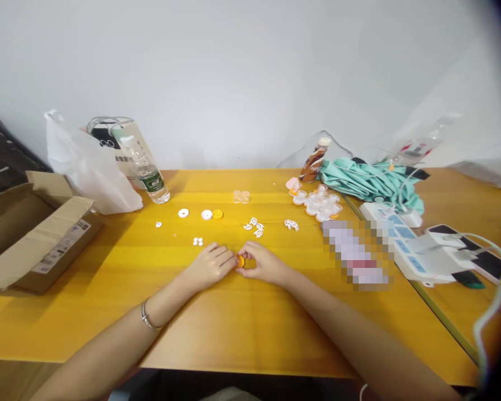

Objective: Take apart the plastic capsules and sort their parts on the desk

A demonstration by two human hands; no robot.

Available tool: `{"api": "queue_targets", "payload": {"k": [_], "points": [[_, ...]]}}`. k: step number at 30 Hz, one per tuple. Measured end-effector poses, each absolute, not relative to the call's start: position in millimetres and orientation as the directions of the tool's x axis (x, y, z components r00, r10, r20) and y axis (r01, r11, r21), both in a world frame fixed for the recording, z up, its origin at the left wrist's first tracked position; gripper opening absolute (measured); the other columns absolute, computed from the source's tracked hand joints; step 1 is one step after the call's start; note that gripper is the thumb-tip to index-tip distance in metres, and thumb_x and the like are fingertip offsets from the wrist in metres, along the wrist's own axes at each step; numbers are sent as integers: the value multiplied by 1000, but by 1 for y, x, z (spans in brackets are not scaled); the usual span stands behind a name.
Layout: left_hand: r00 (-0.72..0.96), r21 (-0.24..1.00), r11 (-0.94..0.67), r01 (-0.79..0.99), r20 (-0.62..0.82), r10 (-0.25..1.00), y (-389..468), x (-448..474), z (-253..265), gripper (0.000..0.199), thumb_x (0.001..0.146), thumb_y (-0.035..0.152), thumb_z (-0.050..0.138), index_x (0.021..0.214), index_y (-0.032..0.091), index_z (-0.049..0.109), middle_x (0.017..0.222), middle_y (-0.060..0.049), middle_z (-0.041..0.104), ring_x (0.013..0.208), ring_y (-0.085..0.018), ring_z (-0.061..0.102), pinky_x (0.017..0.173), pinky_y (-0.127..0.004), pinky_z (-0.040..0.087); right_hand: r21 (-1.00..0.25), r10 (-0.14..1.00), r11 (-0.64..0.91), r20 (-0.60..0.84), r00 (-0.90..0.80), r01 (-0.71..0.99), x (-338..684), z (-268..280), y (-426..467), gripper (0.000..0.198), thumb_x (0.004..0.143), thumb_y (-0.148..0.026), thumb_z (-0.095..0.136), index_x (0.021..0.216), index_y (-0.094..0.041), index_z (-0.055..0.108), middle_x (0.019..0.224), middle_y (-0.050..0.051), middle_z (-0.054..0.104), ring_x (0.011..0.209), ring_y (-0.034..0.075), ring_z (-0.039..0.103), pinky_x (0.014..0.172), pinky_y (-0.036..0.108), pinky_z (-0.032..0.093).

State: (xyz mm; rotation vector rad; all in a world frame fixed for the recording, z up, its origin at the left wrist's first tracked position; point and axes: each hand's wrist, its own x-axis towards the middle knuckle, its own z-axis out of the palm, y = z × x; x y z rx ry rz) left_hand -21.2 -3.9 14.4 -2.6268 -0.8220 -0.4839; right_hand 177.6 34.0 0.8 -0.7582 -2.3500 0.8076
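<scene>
A small orange round plastic piece (241, 261) is held just above the table between my two hands. My left hand (214, 265) is closed, with its fingertips at the piece's left side. From the right, my right hand (264, 264) pinches it between thumb and fingers. My fingers hide part of it. Several small white discs (197, 241) lie beyond my left hand. Past my right hand are several white spoked pieces (258, 227), with more white cut-out pieces (291, 224) further right. A white ring (183, 213), a white disc (206, 214) and a yellow disc (217, 214) lie farther back.
Clear cups (241, 196) stand at the back. Rightward are a cluster of clear-and-orange round containers (321, 203), a brown drink bottle (315, 160), a teal folded cloth (359, 178) and a power strip (401, 245). An open cardboard box (62, 250) and a water bottle (152, 181) stand left.
</scene>
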Motion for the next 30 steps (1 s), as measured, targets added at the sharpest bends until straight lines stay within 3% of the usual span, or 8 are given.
{"api": "queue_targets", "payload": {"k": [14, 20, 30], "points": [[722, -193, -749, 634, 495, 483, 0, -23, 2, 15, 90, 21, 44, 91, 16, 58, 77, -4, 62, 71, -14, 54, 62, -29, 32, -687, 688, 636, 297, -662, 351, 175, -7, 36, 14, 69, -22, 65, 79, -19, 55, 73, -1, 50, 69, 13, 50, 65, 24, 42], [758, -181, -769, 613, 408, 509, 2, -26, 12, 19, 93, 21, 39, 95, 15, 56, 83, -6, 63, 76, -14, 55, 65, -29, 35, -667, 683, 659, 337, -647, 348, 173, -6, 35, 12, 71, -23, 65, 80, -19, 57, 75, 0, 52, 72, 13, 51, 67, 26, 42], [795, -286, -767, 574, 420, 438, 2, -26, 13, 15, 91, 15, 41, 96, 13, 55, 82, -6, 64, 75, -15, 55, 65, -30, 37, -660, 673, 669, 345, -654, 341, 174, -8, 37, 12, 72, -24, 64, 82, -19, 59, 77, 2, 53, 74, 14, 53, 68, 26, 43]]}}
